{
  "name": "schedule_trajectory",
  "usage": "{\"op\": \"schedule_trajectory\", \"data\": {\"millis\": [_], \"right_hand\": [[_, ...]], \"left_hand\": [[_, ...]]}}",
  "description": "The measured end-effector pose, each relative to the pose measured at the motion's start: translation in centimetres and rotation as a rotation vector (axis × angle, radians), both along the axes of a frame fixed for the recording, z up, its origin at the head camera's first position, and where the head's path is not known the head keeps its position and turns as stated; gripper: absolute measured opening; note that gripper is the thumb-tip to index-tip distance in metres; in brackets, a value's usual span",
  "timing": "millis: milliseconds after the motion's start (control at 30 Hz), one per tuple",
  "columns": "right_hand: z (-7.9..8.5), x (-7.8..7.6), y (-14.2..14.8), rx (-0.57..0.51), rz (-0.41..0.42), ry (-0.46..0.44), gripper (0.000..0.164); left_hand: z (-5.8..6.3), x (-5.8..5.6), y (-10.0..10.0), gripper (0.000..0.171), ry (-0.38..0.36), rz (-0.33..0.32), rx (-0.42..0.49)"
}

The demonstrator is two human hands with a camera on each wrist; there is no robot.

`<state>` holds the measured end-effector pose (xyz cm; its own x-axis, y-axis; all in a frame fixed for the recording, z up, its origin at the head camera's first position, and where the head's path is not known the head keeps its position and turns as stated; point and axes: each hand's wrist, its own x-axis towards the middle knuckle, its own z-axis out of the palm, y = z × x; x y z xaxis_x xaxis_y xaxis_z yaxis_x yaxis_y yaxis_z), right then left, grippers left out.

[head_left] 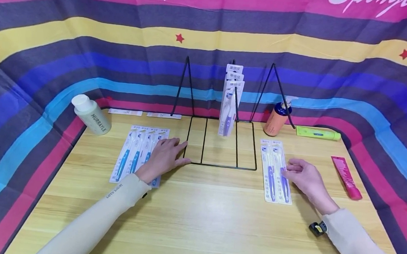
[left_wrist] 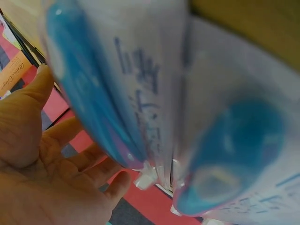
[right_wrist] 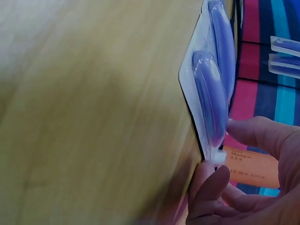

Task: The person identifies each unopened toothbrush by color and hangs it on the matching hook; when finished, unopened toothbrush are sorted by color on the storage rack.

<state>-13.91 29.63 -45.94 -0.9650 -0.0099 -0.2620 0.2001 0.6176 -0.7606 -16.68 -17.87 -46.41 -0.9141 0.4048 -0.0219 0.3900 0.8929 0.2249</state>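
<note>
In the head view my left hand (head_left: 164, 156) touches the left front corner of a black wire rack (head_left: 218, 166), fingers loosely spread. Under and beside its wrist lie several packaged blue toothbrushes (head_left: 123, 160), large and blurred in the left wrist view. My right hand (head_left: 305, 180) is at the right edge of a packaged purple toothbrush (head_left: 283, 178). In the right wrist view its thumb (right_wrist: 248, 131) lies against the blister, with curled fingers at the card's edge. Another packaged purple toothbrush (head_left: 269, 177) lies alongside. Three packaged toothbrushes (head_left: 227, 113) hang on the rack's middle prong.
A pale MURRAYLE bottle (head_left: 93, 117) stands at the back left, near two flat white packs (head_left: 125, 112). An orange pump bottle (head_left: 276, 119) is behind the purple packs. A green tube (head_left: 317, 133) and a red tube (head_left: 346, 178) lie on the right. Striped cloth (head_left: 133, 12) encloses the table.
</note>
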Motion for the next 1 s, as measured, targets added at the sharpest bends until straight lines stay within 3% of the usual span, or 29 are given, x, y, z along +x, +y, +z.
{"op": "schedule_trajectory", "data": {"millis": [267, 400, 500, 633, 767, 867, 1000], "right_hand": [[-0.2, 0.2, -0.3, -0.007, -0.033, -0.033, 0.066], [-0.2, 0.7, -0.6, -0.017, -0.040, 0.000, 0.068], [-0.3, 1.1, -0.5, -0.034, -0.025, 0.029, 0.059], [-0.2, 1.6, -0.4, -0.149, -0.049, 0.022, 0.042], [0.4, 2.8, -1.0, -0.366, -0.096, -0.002, 0.032], [1.2, 4.2, -2.8, -0.537, -0.120, -0.003, 0.029], [2.5, 5.8, -6.3, -0.636, -0.124, 0.079, 0.030]], "left_hand": [[-0.1, 0.0, 0.1, 0.078, -0.005, 0.003, 0.010], [-0.1, 0.0, 0.1, 0.078, -0.009, 0.002, 0.018], [-0.2, 0.1, 0.1, 0.078, -0.012, 0.005, 0.018], [-0.3, 0.0, -0.1, 0.078, -0.007, 0.005, 0.014], [-0.5, 0.1, -0.2, 0.077, -0.007, -0.003, 0.014], [-0.5, 0.2, -0.3, 0.076, -0.008, -0.006, 0.023], [-0.4, 0.1, -0.3, 0.076, -0.004, -0.003, 0.037]]}}
